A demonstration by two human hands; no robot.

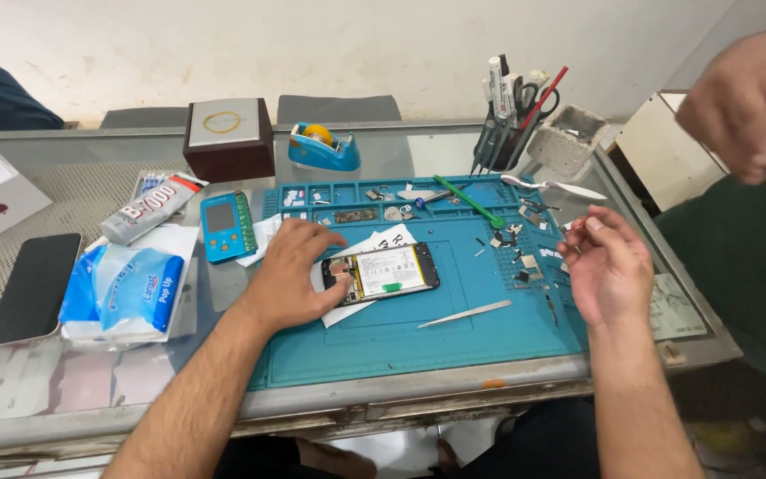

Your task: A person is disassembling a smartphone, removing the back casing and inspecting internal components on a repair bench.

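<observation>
An opened phone (385, 271) with its back off, battery and circuit board showing, lies on white paper in the middle of a blue repair mat (454, 341). My left hand (290, 275) rests flat on the mat and touches the phone's left end. My right hand (609, 264) hovers over the mat's right side, palm turned inward, fingers loosely curled, holding nothing that I can see. Metal tweezers (465, 313) lie on the mat just below the phone. Small screws and metal parts (525, 262) are scattered beside my right hand.
Another person's hand (742, 102) hangs at the upper right above a green sleeve. A pen holder (511, 120), tape dispenser (323, 146), dark box (228, 137), glue tube (148, 208), blue tester (226, 226), tissue pack (126, 288) and a black phone (35, 286) sit around the mat.
</observation>
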